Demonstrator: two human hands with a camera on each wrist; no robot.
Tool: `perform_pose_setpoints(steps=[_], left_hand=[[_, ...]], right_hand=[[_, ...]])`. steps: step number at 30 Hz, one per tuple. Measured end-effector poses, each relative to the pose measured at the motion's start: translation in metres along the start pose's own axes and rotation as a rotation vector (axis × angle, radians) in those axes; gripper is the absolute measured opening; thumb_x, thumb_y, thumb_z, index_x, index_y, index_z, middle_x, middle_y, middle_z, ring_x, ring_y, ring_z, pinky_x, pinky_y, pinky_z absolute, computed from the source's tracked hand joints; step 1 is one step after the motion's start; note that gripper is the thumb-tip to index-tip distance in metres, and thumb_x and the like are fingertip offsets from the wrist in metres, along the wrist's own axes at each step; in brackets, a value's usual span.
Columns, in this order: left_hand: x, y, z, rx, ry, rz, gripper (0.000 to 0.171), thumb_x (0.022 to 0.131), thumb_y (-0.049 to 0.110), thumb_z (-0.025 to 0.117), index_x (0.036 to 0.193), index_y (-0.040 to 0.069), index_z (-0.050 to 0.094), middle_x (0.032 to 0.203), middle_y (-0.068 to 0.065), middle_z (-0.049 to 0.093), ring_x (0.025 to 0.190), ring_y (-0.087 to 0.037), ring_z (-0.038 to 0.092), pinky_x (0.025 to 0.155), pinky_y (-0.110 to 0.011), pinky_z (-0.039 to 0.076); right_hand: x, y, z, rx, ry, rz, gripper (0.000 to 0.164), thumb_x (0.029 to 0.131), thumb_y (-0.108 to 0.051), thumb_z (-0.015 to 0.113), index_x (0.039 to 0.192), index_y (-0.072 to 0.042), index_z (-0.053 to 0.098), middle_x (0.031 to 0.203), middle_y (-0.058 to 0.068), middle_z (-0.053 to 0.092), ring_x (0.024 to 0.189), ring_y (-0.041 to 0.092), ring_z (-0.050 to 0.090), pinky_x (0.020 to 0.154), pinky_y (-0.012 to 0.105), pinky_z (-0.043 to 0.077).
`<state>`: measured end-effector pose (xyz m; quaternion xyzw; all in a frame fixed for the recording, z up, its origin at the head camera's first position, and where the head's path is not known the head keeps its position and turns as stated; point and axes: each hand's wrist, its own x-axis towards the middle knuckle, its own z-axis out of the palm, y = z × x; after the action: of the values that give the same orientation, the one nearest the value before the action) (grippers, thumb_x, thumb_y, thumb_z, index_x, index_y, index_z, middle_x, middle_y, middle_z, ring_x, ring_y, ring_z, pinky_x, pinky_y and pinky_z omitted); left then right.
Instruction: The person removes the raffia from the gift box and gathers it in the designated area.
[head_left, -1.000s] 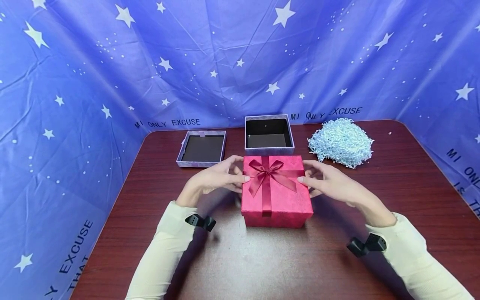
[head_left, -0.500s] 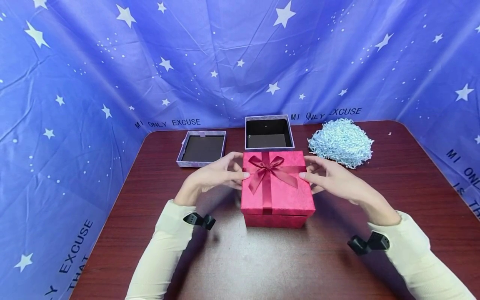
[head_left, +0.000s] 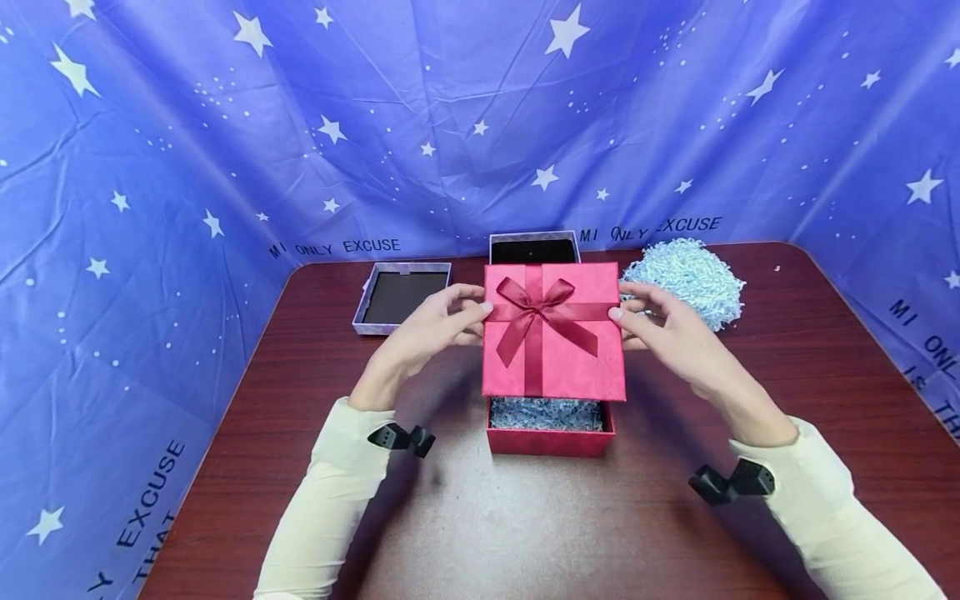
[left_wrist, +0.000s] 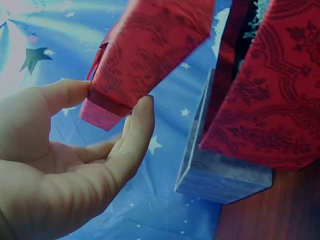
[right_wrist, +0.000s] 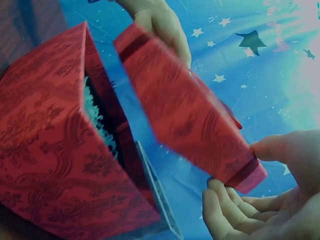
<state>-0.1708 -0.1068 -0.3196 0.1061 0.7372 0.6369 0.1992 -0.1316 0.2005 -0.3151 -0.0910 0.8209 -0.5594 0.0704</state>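
Observation:
Both hands hold a red gift box lid (head_left: 555,358) with a dark red ribbon bow, raised above its box. The left hand (head_left: 423,337) pinches the lid's left side, thumb on the top edge and fingers beneath, as the left wrist view shows. On the opposite side the right hand (head_left: 671,346) grips it the same way. Below stands the red box (head_left: 551,443), patterned on its walls, with light blue shredded paper (head_left: 547,414) inside. The lid covers the rear part of the box in the head view; both wrist views show a gap between lid and box.
Behind the lid stands an open grey-lilac box (head_left: 534,237) with a black inside, partly hidden. Its shallow lid (head_left: 401,296) lies upturned at the back left. A heap of pale blue shredded paper (head_left: 690,279) sits at the back right of the brown table (head_left: 300,467).
The lid has come up off the red box and moved away from the wearer, held by both hands. The shredded paper inside the box now shows.

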Motion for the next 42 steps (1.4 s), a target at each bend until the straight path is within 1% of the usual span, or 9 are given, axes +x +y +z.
perform_pose_setpoints(steps=[4, 10, 15, 20, 24, 29, 34, 38, 42], left_hand=[[-0.002, 0.005, 0.000, 0.023, 0.036, 0.027, 0.035, 0.096, 0.015, 0.057, 0.125, -0.003, 0.052, 0.115, -0.018, 0.061, 0.093, -0.020, 0.066, 0.090, -0.034, 0.055], [-0.003, 0.010, 0.000, -0.004, 0.077, 0.190, 0.039, 0.093, 0.010, 0.061, 0.130, 0.002, 0.053, 0.118, -0.016, 0.057, 0.103, -0.019, 0.061, 0.094, -0.037, 0.053], [-0.002, 0.012, 0.001, 0.028, 0.124, 0.245, 0.047, 0.091, 0.012, 0.064, 0.137, 0.016, 0.052, 0.101, -0.012, 0.060, 0.083, -0.015, 0.063, 0.082, -0.034, 0.058], [-0.001, 0.011, 0.003, -0.082, 0.084, 0.275, 0.051, 0.093, 0.007, 0.060, 0.142, 0.018, 0.047, 0.091, -0.010, 0.064, 0.079, -0.024, 0.067, 0.080, -0.034, 0.059], [0.000, 0.010, 0.003, -0.133, 0.051, 0.299, 0.049, 0.097, 0.006, 0.054, 0.144, 0.016, 0.043, 0.103, -0.018, 0.063, 0.093, -0.033, 0.067, 0.088, -0.036, 0.056], [0.001, 0.011, 0.003, -0.156, 0.063, 0.286, 0.038, 0.104, 0.019, 0.040, 0.142, 0.016, 0.045, 0.122, -0.019, 0.053, 0.097, -0.031, 0.067, 0.090, -0.041, 0.055], [0.002, 0.013, 0.002, -0.115, 0.139, 0.247, 0.039, 0.102, 0.028, 0.045, 0.140, 0.019, 0.043, 0.120, -0.016, 0.051, 0.090, -0.023, 0.069, 0.086, -0.041, 0.057], [0.002, 0.012, -0.002, -0.075, 0.166, 0.172, 0.048, 0.098, 0.024, 0.054, 0.143, 0.018, 0.037, 0.119, -0.016, 0.056, 0.094, -0.022, 0.065, 0.087, -0.037, 0.057], [0.002, 0.011, -0.009, -0.072, 0.114, 0.092, 0.051, 0.097, 0.021, 0.056, 0.144, 0.012, 0.036, 0.126, -0.016, 0.055, 0.103, -0.023, 0.061, 0.091, -0.034, 0.055]], right_hand=[[-0.001, -0.006, -0.001, 0.009, 0.038, -0.010, 0.056, 0.097, -0.026, 0.056, 0.141, 0.004, 0.038, 0.121, 0.017, 0.053, 0.090, -0.003, 0.062, 0.080, 0.019, 0.056], [-0.004, -0.010, -0.002, -0.015, 0.138, -0.088, 0.041, 0.093, -0.022, 0.064, 0.126, -0.001, 0.053, 0.104, -0.005, 0.059, 0.090, 0.000, 0.061, 0.076, 0.015, 0.054], [-0.005, -0.009, -0.001, 0.038, 0.188, -0.195, 0.040, 0.088, -0.010, 0.068, 0.127, -0.012, 0.057, 0.106, -0.005, 0.063, 0.090, 0.008, 0.064, 0.071, 0.019, 0.056], [-0.002, -0.004, 0.001, -0.017, 0.250, -0.297, 0.049, 0.086, -0.005, 0.069, 0.132, -0.016, 0.055, 0.091, -0.010, 0.064, 0.076, 0.004, 0.063, 0.062, 0.015, 0.052], [0.000, -0.002, 0.002, 0.022, 0.230, -0.315, 0.050, 0.090, -0.004, 0.065, 0.137, -0.014, 0.051, 0.085, -0.012, 0.069, 0.069, 0.004, 0.066, 0.060, 0.018, 0.055], [0.000, 0.000, 0.003, 0.058, 0.204, -0.286, 0.045, 0.094, -0.006, 0.058, 0.138, -0.016, 0.050, 0.101, -0.007, 0.069, 0.074, 0.006, 0.067, 0.064, 0.020, 0.057], [0.002, 0.000, 0.009, 0.164, 0.193, -0.217, 0.035, 0.098, -0.019, 0.053, 0.134, -0.015, 0.053, 0.110, 0.008, 0.063, 0.084, 0.009, 0.068, 0.072, 0.022, 0.057], [0.003, -0.001, 0.014, 0.333, 0.177, -0.174, 0.037, 0.096, -0.021, 0.057, 0.132, -0.013, 0.053, 0.112, 0.011, 0.059, 0.090, 0.011, 0.066, 0.077, 0.023, 0.058], [0.003, -0.002, 0.016, 0.509, 0.101, -0.156, 0.049, 0.095, -0.013, 0.059, 0.140, -0.009, 0.040, 0.113, 0.010, 0.057, 0.093, 0.012, 0.064, 0.079, 0.024, 0.057]])
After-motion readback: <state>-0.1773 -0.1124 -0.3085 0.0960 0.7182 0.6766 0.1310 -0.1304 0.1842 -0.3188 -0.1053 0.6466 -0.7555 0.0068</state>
